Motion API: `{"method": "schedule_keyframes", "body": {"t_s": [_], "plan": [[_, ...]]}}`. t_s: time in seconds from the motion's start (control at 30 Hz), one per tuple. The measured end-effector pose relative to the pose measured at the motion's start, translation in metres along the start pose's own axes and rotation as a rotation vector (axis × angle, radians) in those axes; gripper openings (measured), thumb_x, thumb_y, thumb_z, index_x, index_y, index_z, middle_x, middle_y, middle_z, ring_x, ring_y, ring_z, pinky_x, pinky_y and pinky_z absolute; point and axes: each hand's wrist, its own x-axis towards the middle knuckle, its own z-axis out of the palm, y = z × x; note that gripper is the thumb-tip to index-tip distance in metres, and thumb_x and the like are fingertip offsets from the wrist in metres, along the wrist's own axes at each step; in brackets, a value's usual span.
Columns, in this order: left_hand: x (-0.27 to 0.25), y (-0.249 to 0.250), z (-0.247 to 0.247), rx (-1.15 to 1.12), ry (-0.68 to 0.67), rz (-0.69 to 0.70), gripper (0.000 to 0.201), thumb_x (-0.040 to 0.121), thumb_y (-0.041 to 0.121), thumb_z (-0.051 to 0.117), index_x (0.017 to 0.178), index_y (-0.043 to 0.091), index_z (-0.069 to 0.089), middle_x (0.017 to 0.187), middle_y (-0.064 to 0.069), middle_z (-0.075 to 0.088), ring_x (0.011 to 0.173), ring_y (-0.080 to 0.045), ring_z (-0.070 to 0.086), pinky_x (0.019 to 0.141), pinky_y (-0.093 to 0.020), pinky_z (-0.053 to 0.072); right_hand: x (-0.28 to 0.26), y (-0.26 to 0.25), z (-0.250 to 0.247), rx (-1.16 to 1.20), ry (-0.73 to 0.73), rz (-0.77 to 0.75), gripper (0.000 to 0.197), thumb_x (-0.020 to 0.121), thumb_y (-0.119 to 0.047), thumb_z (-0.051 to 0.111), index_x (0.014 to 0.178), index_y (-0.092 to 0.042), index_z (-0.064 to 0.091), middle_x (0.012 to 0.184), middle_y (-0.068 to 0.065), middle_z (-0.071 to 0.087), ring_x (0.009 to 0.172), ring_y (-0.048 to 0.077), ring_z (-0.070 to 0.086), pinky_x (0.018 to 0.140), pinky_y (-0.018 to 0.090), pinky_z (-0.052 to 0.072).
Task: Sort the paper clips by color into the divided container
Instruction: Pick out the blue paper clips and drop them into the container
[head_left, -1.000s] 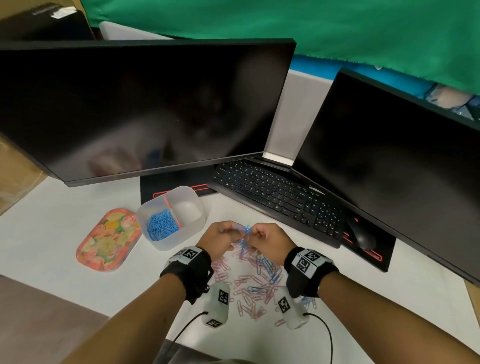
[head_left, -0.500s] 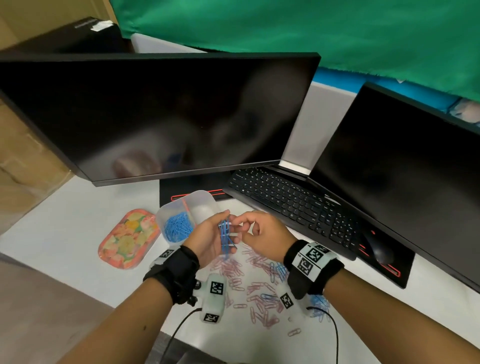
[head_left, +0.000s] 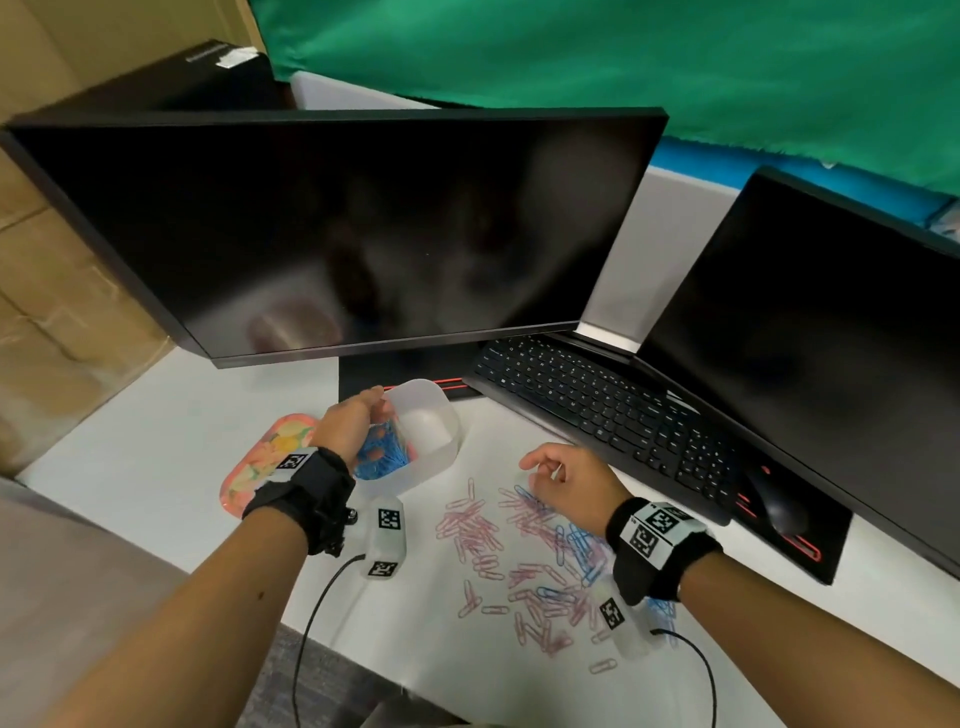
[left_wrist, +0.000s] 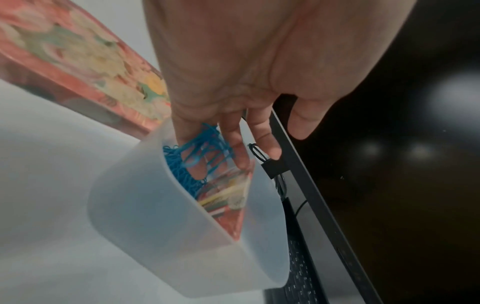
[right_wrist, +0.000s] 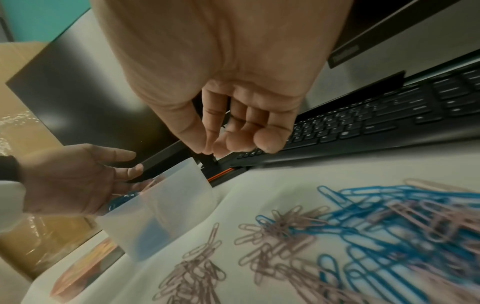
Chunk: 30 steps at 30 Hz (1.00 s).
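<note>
A translucent white divided container (head_left: 441, 452) stands in front of the left monitor; its left compartment holds blue clips (head_left: 382, 454), while no clips show in its right one. My left hand (head_left: 374, 410) hovers over that left compartment with straight fingers (left_wrist: 262, 142). Blue clips (left_wrist: 200, 156) hang loose just under the fingers, above the heap. My right hand (head_left: 540, 465) floats above the mixed pile of pink clips (head_left: 470, 525) and blue clips (head_left: 576, 545) on the white desk. Its fingers (right_wrist: 244, 142) are loosely curled and hold nothing.
Two dark monitors (head_left: 337, 234) stand behind, with a black keyboard (head_left: 597, 410) and a mouse (head_left: 774, 504) to the right. A floral tray (head_left: 260, 462) lies left of the container. Cardboard boxes (head_left: 47, 291) line the left side. Wrist-camera cables (head_left: 311, 613) trail toward the desk's near edge.
My left hand carried a bunch of blue clips from the pile to the container's left compartment and opened there. The right hand let go of the bunch and dropped back over the pile.
</note>
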Motion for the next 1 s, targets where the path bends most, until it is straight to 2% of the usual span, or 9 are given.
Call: {"method": "schedule_keyframes", "body": {"t_s": [0.1,0.2,0.3,0.43,0.5,0.57,0.73,0.87,1.0], "plan": [[0.002,0.002,0.006,0.181,-0.003,0.056,0.023,0.095,0.031,0.05,0.115,0.023,0.058,0.126,-0.007,0.055,0.114,-0.029,0.049,0.087,-0.042,0.046,-0.005,0.013,-0.006,-0.03,0.03,0.028,0.017,0.087,-0.011,0.06,0.097,-0.021,0.069,0.078,-0.008,0.054,0.065,0.001,0.051,0.061,0.009,0.04],[-0.002,0.002,0.012,0.294,0.078,0.148,0.024,0.093,0.037,0.053,0.102,0.016,0.06,0.111,-0.009,0.056,0.103,-0.031,0.05,0.096,-0.044,0.047,-0.01,0.03,-0.015,-0.078,0.06,0.083,0.017,0.088,-0.011,0.058,0.098,-0.02,0.068,0.079,-0.009,0.055,0.07,0.002,0.053,0.058,0.009,0.037],[-0.018,0.001,0.023,0.412,0.095,0.348,0.019,0.093,0.032,0.054,0.092,0.014,0.062,0.091,-0.005,0.061,0.087,-0.027,0.058,0.078,-0.03,0.047,-0.016,0.047,-0.023,-0.156,0.101,0.146,0.016,0.089,-0.01,0.055,0.094,-0.019,0.068,0.077,-0.01,0.056,0.07,0.003,0.054,0.055,0.012,0.036],[-0.036,-0.01,0.055,0.581,-0.124,0.54,0.007,0.09,0.022,0.059,0.086,0.021,0.065,0.084,0.003,0.066,0.079,-0.016,0.062,0.076,-0.028,0.049,-0.024,0.069,-0.025,-0.228,0.131,0.235,0.016,0.086,-0.01,0.055,0.085,-0.021,0.067,0.078,-0.007,0.063,0.074,0.012,0.06,0.063,0.02,0.049],[-0.045,-0.02,0.075,0.738,-0.236,0.573,0.011,0.088,0.017,0.057,0.083,0.024,0.065,0.082,0.007,0.066,0.077,-0.013,0.063,0.073,-0.024,0.05,-0.029,0.078,-0.022,-0.239,0.136,0.262,0.016,0.086,-0.01,0.056,0.082,-0.02,0.067,0.081,-0.005,0.066,0.08,0.016,0.064,0.073,0.027,0.055],[-0.054,-0.034,0.093,0.864,-0.339,0.6,0.017,0.085,0.014,0.052,0.082,0.025,0.065,0.08,0.01,0.066,0.076,-0.012,0.063,0.069,-0.021,0.048,-0.036,0.083,-0.018,-0.253,0.108,0.267,0.015,0.086,-0.01,0.056,0.081,-0.02,0.066,0.077,-0.009,0.063,0.078,0.015,0.063,0.074,0.027,0.054],[-0.075,-0.076,0.122,1.217,-0.655,0.691,0.023,0.082,0.013,0.053,0.096,0.023,0.068,0.099,0.005,0.066,0.094,-0.015,0.061,0.082,-0.024,0.049,-0.052,0.089,-0.003,-0.327,-0.019,0.167,0.013,0.085,-0.014,0.057,0.082,-0.024,0.064,0.084,-0.005,0.068,0.079,0.014,0.064,0.075,0.032,0.056],[-0.082,-0.106,0.134,1.425,-0.739,0.748,0.021,0.083,0.023,0.056,0.102,0.024,0.065,0.11,0.002,0.065,0.103,-0.021,0.06,0.087,-0.031,0.051,-0.055,0.093,0.005,-0.364,0.006,0.123,0.016,0.084,-0.011,0.054,0.086,-0.021,0.066,0.092,-0.001,0.066,0.083,0.017,0.062,0.075,0.027,0.052],[-0.084,-0.118,0.141,1.605,-0.746,0.77,0.024,0.088,0.024,0.051,0.107,0.014,0.065,0.115,-0.006,0.063,0.105,-0.028,0.06,0.086,-0.036,0.052,-0.058,0.1,0.01,-0.387,0.004,0.132,0.014,0.086,-0.012,0.053,0.089,-0.02,0.065,0.094,-0.002,0.065,0.083,0.017,0.061,0.073,0.026,0.05]]}}
